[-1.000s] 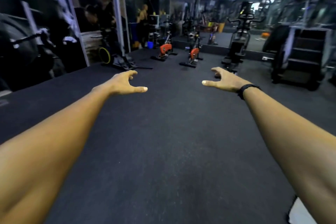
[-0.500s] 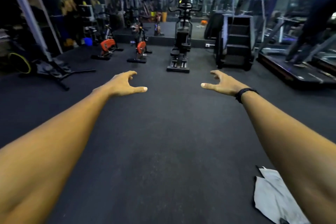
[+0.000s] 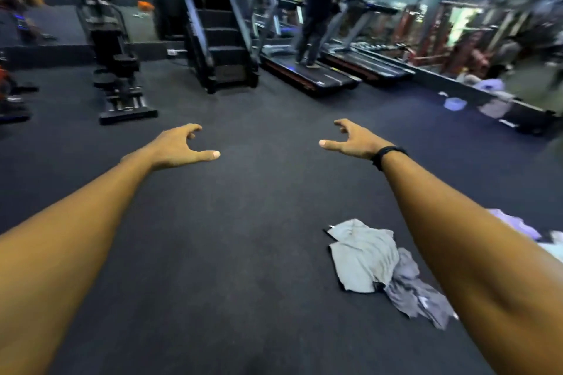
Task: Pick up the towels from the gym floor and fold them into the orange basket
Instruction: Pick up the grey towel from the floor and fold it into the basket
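A crumpled grey towel [image 3: 364,256] lies on the dark gym floor at the lower right, with a darker grey cloth [image 3: 417,295] bunched against its right side. More pale cloth [image 3: 515,225] shows beyond my right forearm. Both my arms are stretched out ahead above the floor. My left hand [image 3: 179,146] and my right hand [image 3: 350,138] hold nothing, with loosely bent fingers and thumbs pointing inward. The grey towel lies well below and nearer than my right hand. No orange basket is in view.
A stair-climber machine [image 3: 219,39] and an elliptical [image 3: 115,70] stand ahead. A person [image 3: 320,3] walks on a treadmill [image 3: 304,73] at the back. Pale cloths and a small blue tub [image 3: 455,103] lie by the right wall's ledge. Dark rubber floor [image 3: 243,222] spreads between my arms.
The view has swung to the right: spin bikes left the frame, treadmills and the right wall came in. The grey towel now shows whole. My hands keep the same pose.
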